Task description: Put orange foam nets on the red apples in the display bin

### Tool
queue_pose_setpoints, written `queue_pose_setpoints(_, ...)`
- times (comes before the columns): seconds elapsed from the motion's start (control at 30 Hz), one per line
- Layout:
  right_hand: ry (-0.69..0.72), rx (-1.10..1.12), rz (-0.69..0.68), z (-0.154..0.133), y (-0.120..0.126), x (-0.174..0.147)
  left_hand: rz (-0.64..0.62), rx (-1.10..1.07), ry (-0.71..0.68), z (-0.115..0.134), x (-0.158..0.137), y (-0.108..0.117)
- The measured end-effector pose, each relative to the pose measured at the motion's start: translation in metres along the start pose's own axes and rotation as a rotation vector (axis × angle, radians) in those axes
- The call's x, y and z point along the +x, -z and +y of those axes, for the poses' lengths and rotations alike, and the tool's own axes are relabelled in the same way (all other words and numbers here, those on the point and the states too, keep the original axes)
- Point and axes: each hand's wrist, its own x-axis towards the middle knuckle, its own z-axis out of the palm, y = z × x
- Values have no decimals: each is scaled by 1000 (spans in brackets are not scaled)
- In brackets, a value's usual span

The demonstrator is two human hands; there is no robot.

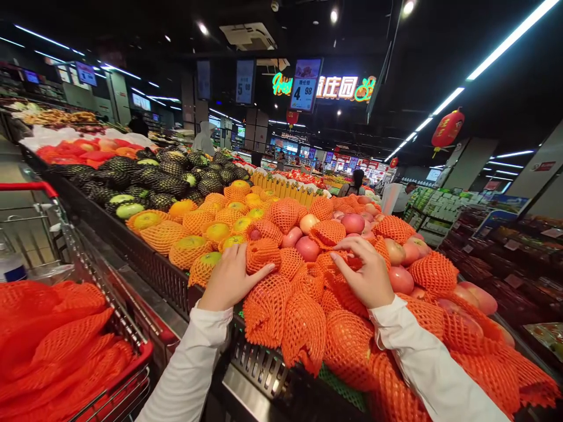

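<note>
My left hand (pixel 229 276) lies flat on orange foam net sleeves (pixel 281 305) heaped at the near edge of a fruit display, fingers apart, thumb pointing right. My right hand (pixel 366 271) rests further right on the same heap, its fingertips pinching at a net sleeve beside the pink-red apples (pixel 352 223). Both arms wear white sleeves. Some apples lie bare, others sit wrapped in nets (pixel 433 271).
Yellow-orange citrus in nets (pixel 206 233) lies left of the apples, dark green netted fruit (pixel 171 176) behind. A red shopping cart (pixel 88 328) at my left holds loose orange nets. The black bin rail (pixel 145 258) runs along the front. People stand far back by the shelves (pixel 398 196).
</note>
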Motion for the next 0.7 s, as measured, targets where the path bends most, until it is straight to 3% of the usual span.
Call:
queue_pose_setpoints(0.13,19,0,12,-3,2,0,397,80,-91,0,-13,-2)
queue_pose_setpoints(0.17,21,6,14,-3,3,0,400,67,-127,-1,-15,-2)
queue_pose_setpoints(0.23,22,17,21,-3,3,0,290,25,-168,-3,-15,0)
queue_pose_setpoints(0.3,23,19,25,-1,4,0,165,-13,-160,-5,-12,2)
queue_pose_setpoints(0.43,32,17,-32,6,3,1,74,9,-120,-3,-4,8)
queue_pose_setpoints(0.6,39,22,-301,17,-4,-3,17,-28,-121,-1,-18,6)
queue_pose_setpoints(0.7,45,-32,-477,21,-5,-4,138,-21,-170,-23,-58,0)
